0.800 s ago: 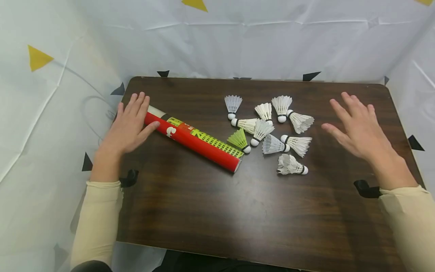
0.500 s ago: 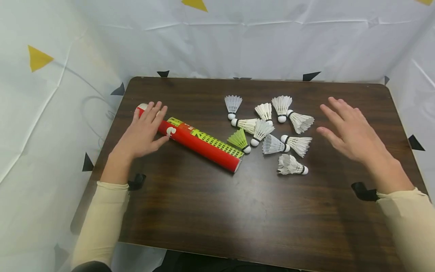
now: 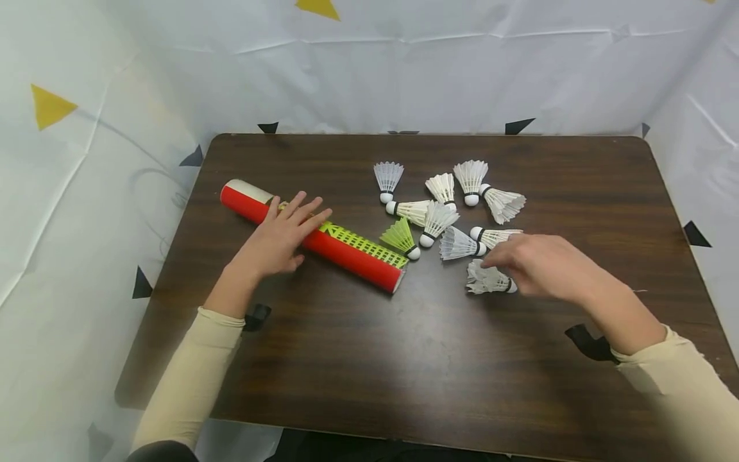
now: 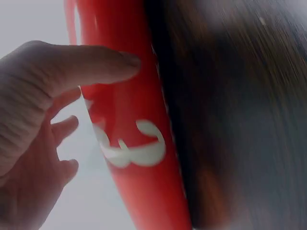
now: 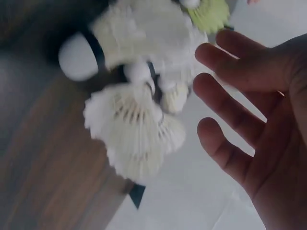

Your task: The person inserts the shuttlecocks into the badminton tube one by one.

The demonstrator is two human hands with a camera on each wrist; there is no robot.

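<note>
A long red shuttlecock tube with a yellow-green grid pattern lies slanted on the table. My left hand is over its middle with spread fingers. In the left wrist view the thumb lies across the tube's red side; whether it presses cannot be told. My right hand hovers at a ragged white shuttlecock, partly covering it and a neighbouring white shuttlecock. From the right wrist view, the right fingers are loosely bent, holding nothing. A yellow-green shuttlecock lies near the tube's lower end.
Several more white shuttlecocks are clustered behind, among them one at the far left and one at the right. The brown table is enclosed by white sheeting at the back and sides.
My left hand has slid right and down along the tube, uncovering its upper end. My right hand has come left and down to the ragged shuttlecock, its fingers bending. The tube and shuttlecocks lie as before.
</note>
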